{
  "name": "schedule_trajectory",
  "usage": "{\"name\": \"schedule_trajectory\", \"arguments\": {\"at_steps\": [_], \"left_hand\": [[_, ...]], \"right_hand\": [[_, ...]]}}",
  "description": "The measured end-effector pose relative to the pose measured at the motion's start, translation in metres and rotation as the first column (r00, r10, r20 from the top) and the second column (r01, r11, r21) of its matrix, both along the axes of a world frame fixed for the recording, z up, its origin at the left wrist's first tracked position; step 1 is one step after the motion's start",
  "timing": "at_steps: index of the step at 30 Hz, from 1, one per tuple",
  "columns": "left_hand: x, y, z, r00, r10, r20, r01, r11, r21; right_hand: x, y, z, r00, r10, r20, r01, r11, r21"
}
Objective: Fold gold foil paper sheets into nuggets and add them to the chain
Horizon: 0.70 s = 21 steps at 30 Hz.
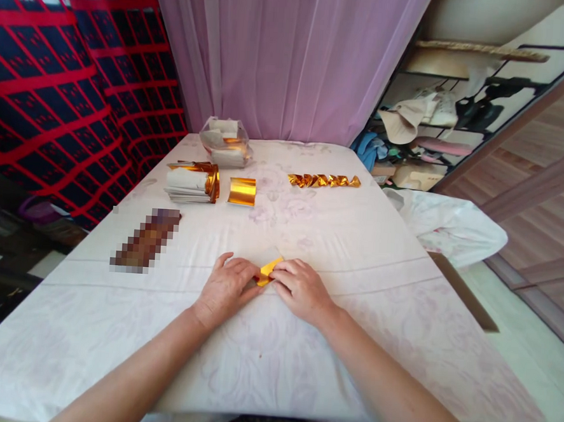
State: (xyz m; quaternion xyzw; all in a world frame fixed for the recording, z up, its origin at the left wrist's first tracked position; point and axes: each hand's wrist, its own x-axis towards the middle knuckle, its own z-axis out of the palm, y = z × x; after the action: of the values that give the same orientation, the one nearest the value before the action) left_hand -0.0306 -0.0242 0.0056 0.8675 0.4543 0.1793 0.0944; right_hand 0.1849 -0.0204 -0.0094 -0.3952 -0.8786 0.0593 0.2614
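Note:
Between my two hands, near the middle of the table, a sheet of gold foil paper (269,272) is partly folded, with some pale backing showing at its far edge. My left hand (231,283) is closed on its left end. My right hand (302,288) pinches the right end, fingers curled over it. Ahead lies a single gold foil sheet (242,191), slightly curved. Beside it is a stack of foil paper (188,185), white backs up. To the right, a row of folded gold foil pieces (324,180) lies on the cloth.
A clear plastic bag of more paper (225,142) stands at the back left. A blurred-out brown item (146,241) lies on the left. The white floral tablecloth (263,363) covers the table. A shelf (435,125) and a white bag (453,226) are to the right.

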Motion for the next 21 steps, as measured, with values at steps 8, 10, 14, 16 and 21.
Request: {"name": "schedule_trajectory", "arguments": {"at_steps": [8, 10, 14, 16, 21], "left_hand": [[0.002, -0.002, 0.002, 0.998, -0.001, 0.058, -0.001, 0.999, 0.039], [0.0, -0.001, 0.001, 0.998, -0.005, 0.07, 0.002, 0.999, 0.045], [-0.004, -0.001, -0.001, 0.995, 0.006, 0.097, -0.014, 0.997, 0.077], [-0.005, -0.001, -0.001, 0.993, 0.03, 0.111, -0.04, 0.995, 0.09], [-0.003, 0.001, -0.001, 0.987, 0.076, 0.144, -0.087, 0.994, 0.072]], "right_hand": [[-0.017, -0.01, 0.004, 0.999, -0.032, -0.006, 0.032, 0.999, -0.016], [-0.02, -0.01, 0.006, 0.997, -0.076, -0.013, 0.076, 0.996, -0.045], [-0.02, -0.009, 0.007, 0.987, -0.154, -0.053, 0.146, 0.98, -0.135], [-0.02, -0.009, 0.008, 0.982, -0.171, -0.084, 0.155, 0.974, -0.167], [-0.019, -0.008, 0.011, 0.98, -0.184, -0.082, 0.16, 0.959, -0.234]]}}
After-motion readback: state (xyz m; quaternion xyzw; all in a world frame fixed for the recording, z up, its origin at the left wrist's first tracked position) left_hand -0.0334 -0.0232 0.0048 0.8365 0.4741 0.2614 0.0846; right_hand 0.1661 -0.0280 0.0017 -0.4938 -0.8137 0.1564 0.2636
